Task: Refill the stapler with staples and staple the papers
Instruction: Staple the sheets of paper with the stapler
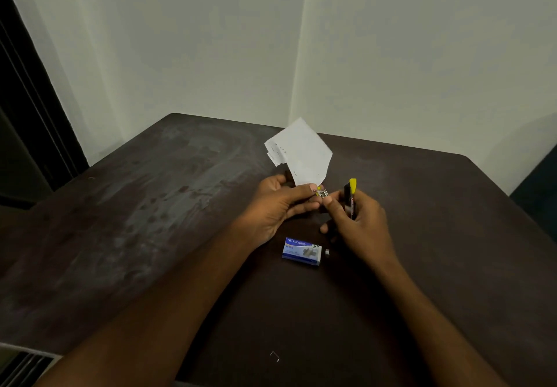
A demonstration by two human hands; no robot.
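My left hand [278,202] pinches the lower corner of some white papers [301,153], which stand up tilted above the table. My right hand [358,219] grips a black and yellow stapler [351,196] with its top swung upright and open. The stapler's metal front end [323,194] sits between both thumbs, next to the papers' corner. A blue box of staples [301,251] lies flat on the table just below my hands. Beside the box on its right lies a small strip of staples [327,253].
The dark brown table [150,236] stands in a corner of pale walls [211,40]. One bent loose staple [275,356] lies near the front edge. A dark door frame [27,109] is at the far left.
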